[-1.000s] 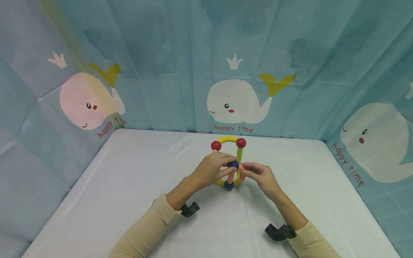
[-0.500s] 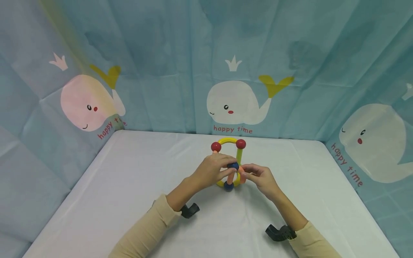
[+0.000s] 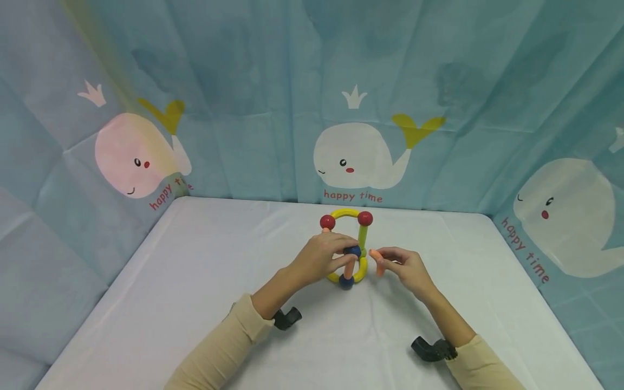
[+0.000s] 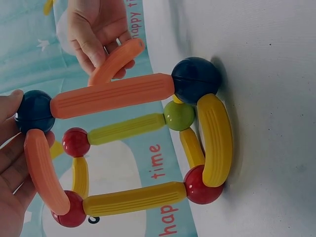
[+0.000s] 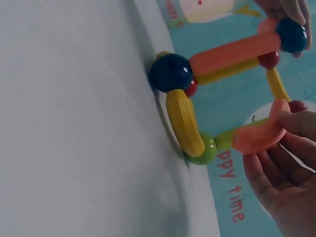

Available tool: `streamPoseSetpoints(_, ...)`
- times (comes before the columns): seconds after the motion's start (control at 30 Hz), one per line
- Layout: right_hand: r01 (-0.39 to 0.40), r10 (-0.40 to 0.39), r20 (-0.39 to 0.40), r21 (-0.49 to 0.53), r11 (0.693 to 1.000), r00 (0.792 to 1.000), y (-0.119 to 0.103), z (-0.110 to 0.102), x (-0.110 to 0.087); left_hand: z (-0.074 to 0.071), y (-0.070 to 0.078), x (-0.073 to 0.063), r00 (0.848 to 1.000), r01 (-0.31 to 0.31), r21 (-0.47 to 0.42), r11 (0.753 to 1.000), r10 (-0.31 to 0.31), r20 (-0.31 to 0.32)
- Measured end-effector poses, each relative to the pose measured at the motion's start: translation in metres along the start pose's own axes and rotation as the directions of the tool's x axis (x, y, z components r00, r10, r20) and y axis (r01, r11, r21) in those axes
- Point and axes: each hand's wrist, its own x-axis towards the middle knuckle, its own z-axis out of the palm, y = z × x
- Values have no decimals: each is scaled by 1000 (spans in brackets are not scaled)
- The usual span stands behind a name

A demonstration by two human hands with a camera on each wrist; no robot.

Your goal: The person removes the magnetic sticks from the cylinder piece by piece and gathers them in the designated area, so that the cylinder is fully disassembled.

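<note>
Ball-and-stick frame, upright on white tabletop, approx. mid-width, w/ whale-print curtain behind. L. hand pinches upper blue ball betw. thumb & fingers; straight orange stick runs from there down to lower blue ball at frame's base. R. hand, just right of frame, grips curved orange stick betw. thumb & fingers, stick clear of frame (head view). Far top: two red balls, joined by curved yellow stick.
</note>
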Motion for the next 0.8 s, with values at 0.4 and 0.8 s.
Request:
streamPoseSetpoints(0.4, -32, 25, -43, -152, 988, 999, 11, -24, 36, 2, 0, 1, 1000, 5, -14, 1000, -5, -7)
streamPoseSetpoints(0.8, 99, -162, -89, -487, 868, 983, 41, -51, 85, -2, -3, 0, 1000, -10, -7, 1000, 10, -8)
